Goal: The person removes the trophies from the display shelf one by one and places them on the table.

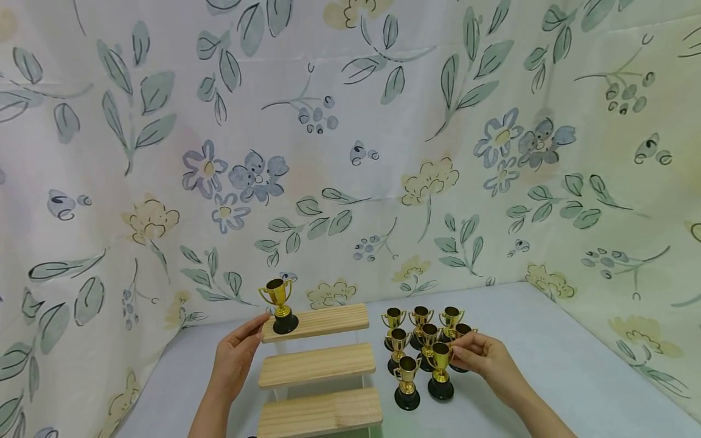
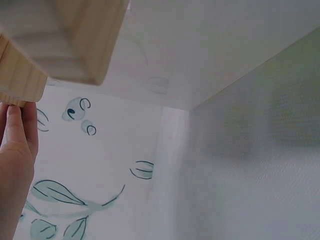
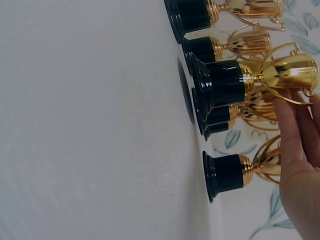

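Observation:
A three-tier wooden display stand [image 1: 317,365] has a gold trophy cup [image 1: 280,304] with a black base upright at the left of its top shelf [image 1: 334,319]. My left hand [image 1: 235,356] holds the left end of that shelf, its fingertips at the wood's edge in the left wrist view. My right hand [image 1: 490,364] pinches another trophy cup [image 1: 440,368] by its handle and bowl. In the right wrist view, the base of the held trophy [image 3: 222,86] overlaps the ones behind, with a shadow beside it.
Several matching trophy cups [image 1: 407,383] stand close together right of the stand, around the held one. The middle shelf [image 1: 317,365] and lower shelf [image 1: 306,413] step down toward me. A floral cloth [image 1: 350,158] hangs behind the white table [image 1: 526,340].

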Demonstrator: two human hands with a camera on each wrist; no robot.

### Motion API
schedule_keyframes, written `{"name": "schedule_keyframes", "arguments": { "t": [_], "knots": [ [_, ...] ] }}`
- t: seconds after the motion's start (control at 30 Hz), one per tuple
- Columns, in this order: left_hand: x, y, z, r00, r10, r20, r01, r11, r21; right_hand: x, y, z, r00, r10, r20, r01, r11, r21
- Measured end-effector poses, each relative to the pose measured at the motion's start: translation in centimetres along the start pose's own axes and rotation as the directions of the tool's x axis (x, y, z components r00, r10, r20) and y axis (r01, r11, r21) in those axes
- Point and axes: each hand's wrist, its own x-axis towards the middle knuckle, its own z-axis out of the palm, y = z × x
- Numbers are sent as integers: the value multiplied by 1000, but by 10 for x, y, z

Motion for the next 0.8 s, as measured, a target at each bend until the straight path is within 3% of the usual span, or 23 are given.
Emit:
{"name": "schedule_keyframes", "arguments": {
  "t": [0.43,0.8],
  "knots": [
    [0,-2,-1,1000,-6,5,6,1000,-15,-1,3,-3,998,34,45,-34,999,2],
    [0,1,0,1000,-7,5,7,1000,7,-1,4,-4,996,-18,84,13,998,57]
  ]
}}
